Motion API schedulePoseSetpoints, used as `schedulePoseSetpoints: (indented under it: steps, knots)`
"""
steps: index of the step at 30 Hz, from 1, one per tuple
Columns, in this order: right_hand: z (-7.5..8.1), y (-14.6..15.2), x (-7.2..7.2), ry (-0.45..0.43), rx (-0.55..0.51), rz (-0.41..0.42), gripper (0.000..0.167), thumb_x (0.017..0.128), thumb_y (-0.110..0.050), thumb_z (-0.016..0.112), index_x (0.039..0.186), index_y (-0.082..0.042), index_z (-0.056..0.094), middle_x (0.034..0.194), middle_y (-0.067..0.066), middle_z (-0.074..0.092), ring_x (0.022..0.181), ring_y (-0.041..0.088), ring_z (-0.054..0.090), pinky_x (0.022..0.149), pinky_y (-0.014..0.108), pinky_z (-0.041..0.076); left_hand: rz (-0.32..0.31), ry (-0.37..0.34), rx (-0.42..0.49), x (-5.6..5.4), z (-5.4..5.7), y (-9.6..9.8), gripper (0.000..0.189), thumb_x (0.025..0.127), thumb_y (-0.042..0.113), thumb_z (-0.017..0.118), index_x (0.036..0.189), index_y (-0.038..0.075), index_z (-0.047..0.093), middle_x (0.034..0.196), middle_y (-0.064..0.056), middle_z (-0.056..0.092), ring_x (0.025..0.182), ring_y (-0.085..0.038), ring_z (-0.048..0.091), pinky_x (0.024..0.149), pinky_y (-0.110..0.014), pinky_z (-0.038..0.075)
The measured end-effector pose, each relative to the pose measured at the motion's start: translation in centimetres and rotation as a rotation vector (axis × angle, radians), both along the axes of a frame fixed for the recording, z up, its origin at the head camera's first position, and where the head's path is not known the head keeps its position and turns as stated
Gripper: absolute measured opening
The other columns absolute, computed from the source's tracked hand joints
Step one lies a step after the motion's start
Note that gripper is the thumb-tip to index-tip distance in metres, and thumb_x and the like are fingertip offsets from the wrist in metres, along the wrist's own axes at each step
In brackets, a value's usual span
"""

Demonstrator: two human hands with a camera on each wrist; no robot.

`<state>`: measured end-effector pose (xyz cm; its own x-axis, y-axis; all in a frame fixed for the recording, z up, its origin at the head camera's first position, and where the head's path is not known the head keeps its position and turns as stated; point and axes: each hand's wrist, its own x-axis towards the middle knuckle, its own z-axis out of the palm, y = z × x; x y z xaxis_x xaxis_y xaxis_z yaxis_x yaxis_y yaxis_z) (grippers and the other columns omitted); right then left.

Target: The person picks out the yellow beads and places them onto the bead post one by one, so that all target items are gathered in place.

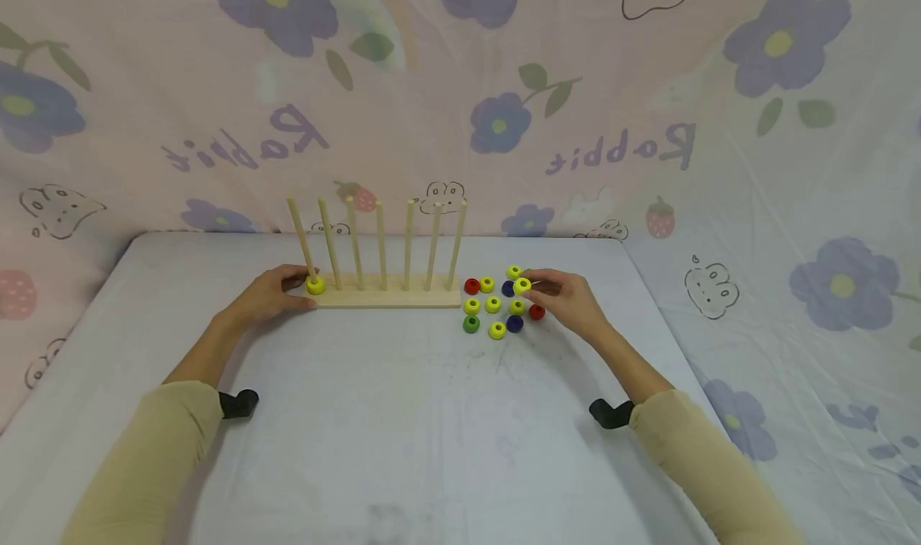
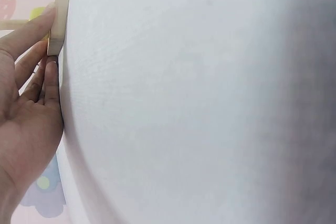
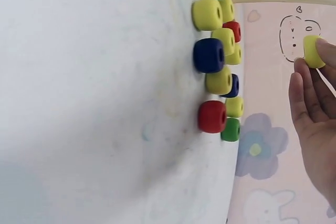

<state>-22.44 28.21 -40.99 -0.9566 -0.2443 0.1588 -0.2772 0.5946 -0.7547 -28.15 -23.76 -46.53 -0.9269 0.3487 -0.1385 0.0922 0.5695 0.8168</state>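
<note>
Head view: a person in pale sleeves (image 1: pixel 144 457) reaches across a white tabletop (image 1: pixel 360 417), the left hand (image 1: pixel 277 293) at the near-left end of a wooden rack (image 1: pixel 388 299) bearing 7 pegs (image 1: pixel 382 245). That hand's grip is closed on the end of the base, and 1 threaded yellow bead (image 1: pixel 315 287) sits around the foot of the leftmost peg. Just beyond the rack's right end, the right hand (image 1: pixel 568 297) pinches 1 held yellow bead (image 1: pixel 522 286) over 12 loose beads (image 1: pixel 492 304), before a flowered cloth (image 1: pixel 403 113). Left wrist view: digits meet the corner of the rack's base, the threaded yellow bead partly hidden behind them. Right wrist view: the grip is narrowed to the width of the held yellow bead, caught between thumb and fingertips, clear of the tabletop; the loose beads, 6 yellow, 2 red, 2 blue and 2 green, lie clustered, with 2 pegs visible at the top.
</note>
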Motion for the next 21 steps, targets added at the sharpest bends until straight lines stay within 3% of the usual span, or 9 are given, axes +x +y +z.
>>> schedulePoseSetpoints:
  steps: [6, 21]
  knots:
    - [1.2, -0.5, -0.4, -0.013, -0.008, 0.019, 0.034, 0.093, -0.017, 0.072, 0.125, -0.008, 0.067, 0.117, 0.008, 0.071, 0.102, 0.022, 0.070, 0.086, 0.023, 0.057, 0.003, -0.008, 0.015, 0.0, 0.1, 0.1, 0.076, 0.087, 0.015, 0.078, 0.146, -0.009, 0.038, 0.150, -0.029, 0.037, 0.139, -0.045, 0.035, 0.117, -0.053, 0.027]
    - [3.9, -1.6, -1.8, 0.043, -0.002, 0.063, 0.032, 0.093, -0.014, 0.071, 0.125, -0.008, 0.068, 0.110, 0.009, 0.073, 0.096, 0.026, 0.071, 0.079, 0.023, 0.058, 0.004, 0.001, -0.011, 0.0, 0.2, 0.2, 0.075, 0.088, 0.018, 0.078, 0.146, -0.008, 0.038, 0.150, -0.027, 0.039, 0.139, -0.044, 0.035, 0.117, -0.053, 0.028]
